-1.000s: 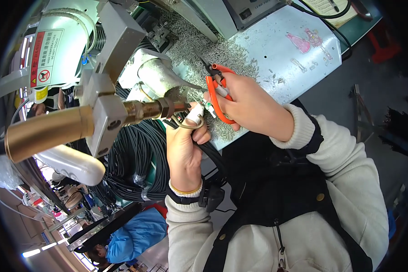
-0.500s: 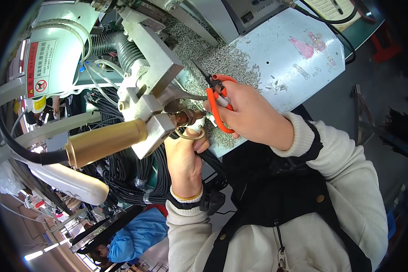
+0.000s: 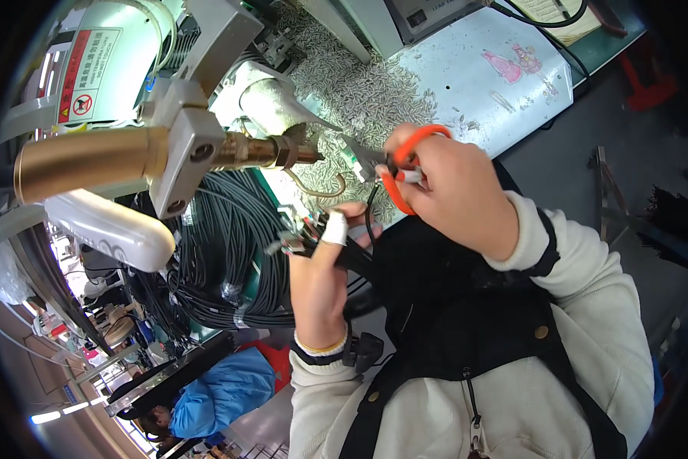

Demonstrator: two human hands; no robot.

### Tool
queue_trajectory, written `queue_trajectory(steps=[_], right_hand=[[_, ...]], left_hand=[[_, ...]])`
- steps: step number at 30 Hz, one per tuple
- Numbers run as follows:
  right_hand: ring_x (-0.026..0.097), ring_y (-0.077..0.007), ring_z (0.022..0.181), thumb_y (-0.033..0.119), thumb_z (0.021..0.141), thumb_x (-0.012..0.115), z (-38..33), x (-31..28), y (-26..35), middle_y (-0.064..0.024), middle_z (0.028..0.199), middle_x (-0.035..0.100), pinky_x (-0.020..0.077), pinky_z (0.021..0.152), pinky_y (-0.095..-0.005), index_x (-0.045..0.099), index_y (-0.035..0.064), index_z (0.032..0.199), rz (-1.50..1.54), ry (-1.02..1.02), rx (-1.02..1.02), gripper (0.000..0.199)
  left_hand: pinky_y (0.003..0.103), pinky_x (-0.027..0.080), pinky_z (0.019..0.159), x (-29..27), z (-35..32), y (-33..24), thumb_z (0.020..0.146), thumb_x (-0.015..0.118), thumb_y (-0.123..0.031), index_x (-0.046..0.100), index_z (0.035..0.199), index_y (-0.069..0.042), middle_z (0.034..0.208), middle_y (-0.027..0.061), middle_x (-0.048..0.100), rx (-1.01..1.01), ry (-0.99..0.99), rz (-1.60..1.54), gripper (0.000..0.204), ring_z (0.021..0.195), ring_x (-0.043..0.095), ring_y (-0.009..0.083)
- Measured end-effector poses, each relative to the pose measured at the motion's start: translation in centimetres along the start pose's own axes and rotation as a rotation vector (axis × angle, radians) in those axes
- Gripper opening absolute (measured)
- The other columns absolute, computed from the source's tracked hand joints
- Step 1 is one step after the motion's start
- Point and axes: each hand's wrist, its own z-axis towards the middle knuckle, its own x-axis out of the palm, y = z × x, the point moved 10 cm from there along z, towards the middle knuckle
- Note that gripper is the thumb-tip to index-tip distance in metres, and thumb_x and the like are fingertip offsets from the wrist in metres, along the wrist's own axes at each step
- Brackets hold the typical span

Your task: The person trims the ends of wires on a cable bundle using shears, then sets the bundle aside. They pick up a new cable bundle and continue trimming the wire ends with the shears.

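Note:
In my right hand (image 3: 459, 191) is a pair of pliers (image 3: 417, 141) with orange handles, fingers wrapped round the grips. Their metal jaws point left over a litter of small silvery pieces (image 3: 344, 84). A small green and white piece (image 3: 353, 159) shows at the jaws; whether they grip it I cannot tell. Below, my left hand (image 3: 321, 287), with white tape round one finger, is closed on several black cables (image 3: 352, 258) with loose, stripped ends. One thin black cable rises from that hand toward the pliers. A brass-coloured soldering nozzle (image 3: 283, 153) sits just above my left hand.
The nozzle's gold handle (image 3: 91, 164) is clamped in a metal bracket (image 3: 187, 149) at left. Coiled black cables (image 3: 237, 229) lie behind my left hand. A grey box (image 3: 436, 15) stands at the back. Farther off sits a person in blue (image 3: 221, 394).
My left hand has dropped away from the nozzle, showing the cables in it. My right hand has moved slightly right and down with the pliers. The view has shifted, so the nozzle appears higher.

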Motion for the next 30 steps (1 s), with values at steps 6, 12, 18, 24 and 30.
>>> queue_trajectory(steps=[6,12,18,24,30], right_hand=[[0.057,-0.0177,0.059,0.009,0.075,0.06,-1.8,0.2,2.2,-0.0084,0.071,0.058,0.0435,0.05,-0.0274,0.054,0.0028,0.088,0.142,0.065,-0.058,0.015],[0.059,-0.016,0.062,0.008,0.076,0.06,-3.2,2.1,0.2,-0.0098,0.072,0.059,0.0446,0.052,-0.0241,0.055,0.0027,0.091,0.197,0.224,0.025,0.017],[0.056,-0.0113,0.054,0.009,0.078,0.059,-4.3,0.7,3.4,-0.0094,0.068,0.057,0.0428,0.048,-0.022,0.054,0.0006,0.089,0.237,0.028,-0.326,0.015],[0.055,-0.0127,0.051,0.009,0.081,0.054,-4.3,4.0,-0.6,-0.0086,0.064,0.054,0.0422,0.047,-0.023,0.051,0.0019,0.084,0.532,0.221,0.209,0.008],[0.056,-0.019,0.053,0.005,0.078,0.053,-3.6,1.6,2.1,-0.0092,0.065,0.054,0.0429,0.048,-0.0261,0.048,0.0026,0.082,0.276,0.018,-0.085,0.006]], left_hand=[[0.024,0.042,0.062,1.0,-2.2,0.4,0.08,0.054,-0.001,0.055,0.092,0.002,0.086,0.0069,0.056,0.191,0.097,0.257,0.012,0.077,0.052,0.0114],[0.02,0.04,0.062,0.2,-2.4,1.3,0.076,0.059,0.0,0.056,0.087,0.001,0.076,0.0019,0.054,0.09,0.146,-0.09,0.011,0.067,0.05,0.0085],[0.02,0.039,0.06,-0.2,-3.9,-1.5,0.071,0.061,0.006,0.057,0.083,0.001,0.073,0.0018,0.053,0.455,-0.068,0.288,0.014,0.065,0.049,0.0084],[0.021,0.039,0.06,1.1,-4.6,-2.3,0.068,0.062,0.008,0.056,0.084,0.001,0.075,0.0043,0.054,0.636,-0.08,0.406,0.019,0.066,0.051,0.0106],[0.022,0.04,0.06,2.3,-5.9,-3.2,0.066,0.064,0.007,0.057,0.087,0.001,0.074,0.0059,0.053,0.823,-0.087,0.689,0.023,0.064,0.051,0.0129]])
